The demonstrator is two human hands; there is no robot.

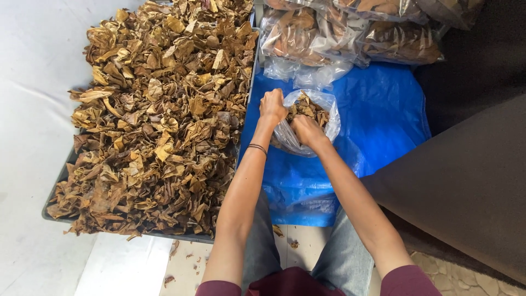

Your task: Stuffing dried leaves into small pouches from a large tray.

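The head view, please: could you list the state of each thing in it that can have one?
Clear plastic bag: open at the top, partly filled with dried brown leaves.
Left hand: gripping the bag's rim.
Right hand: pressed into the bag's mouth, on the leaves.
Tray: heaped with dried leaves.
Packed bags: full, stacked on the blue tarp.

One tray [55, 211], one open bag [320, 107], two hands [272, 107].

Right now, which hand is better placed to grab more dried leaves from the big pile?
Probably the left hand. It grips the rim of the clear bag on the side nearest the tray of dried leaves, while the right hand is pressing leaves inside the bag, farther from the pile.
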